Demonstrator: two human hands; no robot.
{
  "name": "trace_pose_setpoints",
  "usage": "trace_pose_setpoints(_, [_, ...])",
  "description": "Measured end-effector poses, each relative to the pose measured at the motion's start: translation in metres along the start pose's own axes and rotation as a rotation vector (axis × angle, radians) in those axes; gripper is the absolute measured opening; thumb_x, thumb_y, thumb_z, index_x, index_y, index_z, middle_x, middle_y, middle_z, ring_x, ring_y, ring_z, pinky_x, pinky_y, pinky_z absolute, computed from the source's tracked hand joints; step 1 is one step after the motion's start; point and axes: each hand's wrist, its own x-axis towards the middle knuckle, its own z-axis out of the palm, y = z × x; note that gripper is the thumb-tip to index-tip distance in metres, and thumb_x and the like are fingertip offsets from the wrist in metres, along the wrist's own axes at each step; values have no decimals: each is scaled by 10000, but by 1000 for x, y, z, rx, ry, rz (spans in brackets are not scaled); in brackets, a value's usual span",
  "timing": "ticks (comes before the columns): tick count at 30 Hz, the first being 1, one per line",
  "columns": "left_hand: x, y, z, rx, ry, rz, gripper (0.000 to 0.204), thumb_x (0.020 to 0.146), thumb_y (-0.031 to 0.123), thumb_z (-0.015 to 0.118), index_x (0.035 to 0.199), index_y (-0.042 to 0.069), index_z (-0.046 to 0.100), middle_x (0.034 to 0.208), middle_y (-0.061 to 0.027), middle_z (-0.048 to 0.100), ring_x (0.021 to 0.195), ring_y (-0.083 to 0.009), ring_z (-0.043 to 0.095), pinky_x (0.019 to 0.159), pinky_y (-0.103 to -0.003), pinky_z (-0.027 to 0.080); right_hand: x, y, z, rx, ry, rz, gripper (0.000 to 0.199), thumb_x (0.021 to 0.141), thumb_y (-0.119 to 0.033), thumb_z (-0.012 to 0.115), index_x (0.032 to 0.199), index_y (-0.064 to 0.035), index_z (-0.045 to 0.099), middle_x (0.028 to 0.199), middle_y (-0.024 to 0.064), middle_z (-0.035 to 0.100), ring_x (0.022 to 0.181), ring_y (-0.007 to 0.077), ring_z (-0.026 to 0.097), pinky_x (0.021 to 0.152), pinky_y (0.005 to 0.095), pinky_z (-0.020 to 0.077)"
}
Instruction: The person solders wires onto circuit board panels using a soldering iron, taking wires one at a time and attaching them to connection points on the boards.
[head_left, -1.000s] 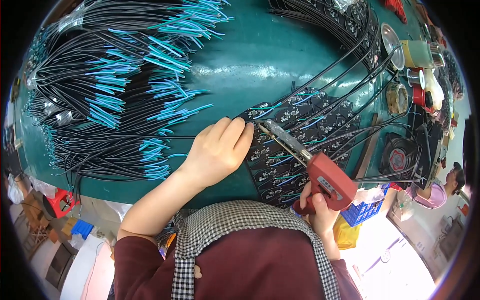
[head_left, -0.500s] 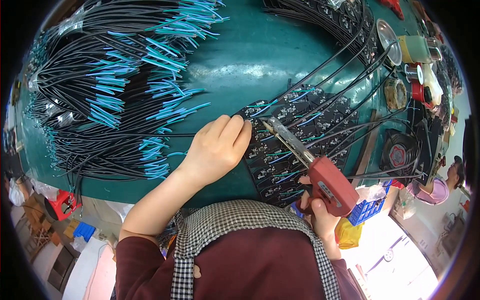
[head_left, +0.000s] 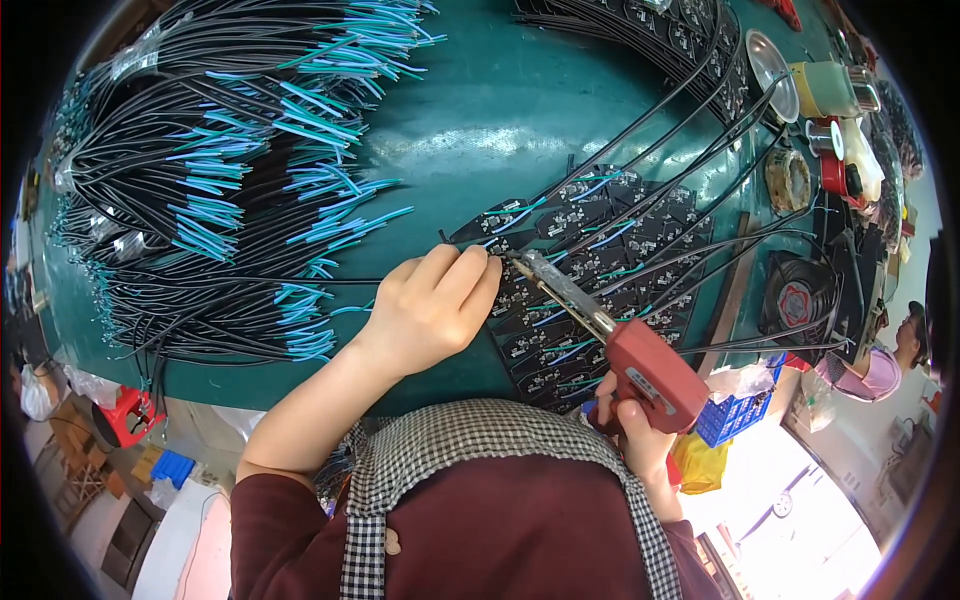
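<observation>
A dark green worktop [head_left: 480, 130] fills most of the view, its glossy surface catching soft light. Along its right edge stand a metal dish [head_left: 772, 60], a black fan [head_left: 797, 300] and some small jars [head_left: 835, 140]. Below the worktop's near edge the floor is pale and brightly lit at lower right, where a blue crate [head_left: 735, 415] sits. At lower left a red stool [head_left: 125, 412] and a blue box [head_left: 178, 466] lie, perhaps among cartons.
</observation>
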Motion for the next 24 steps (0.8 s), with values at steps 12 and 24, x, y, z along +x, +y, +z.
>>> trace_pose_setpoints(12, [-1,-1,1,-27,-9,33,283,602,60,623,875,-12,632,869,-82,543,683,-175,567,512,-253,466,-2,1,-2,13,-56,-3,513,826,-260,642,1190,56,467,924,140,590,638,142,534,581,260,436])
trace_pose_setpoints(24, [7,-20,-22,322,4,-325,208,678,23,639,885,39,625,844,-65,555,794,-241,555,684,-336,440,5,-8,-2,50,161,-133,655,806,-419,649,1207,49,428,967,202,587,509,141,493,438,217,377])
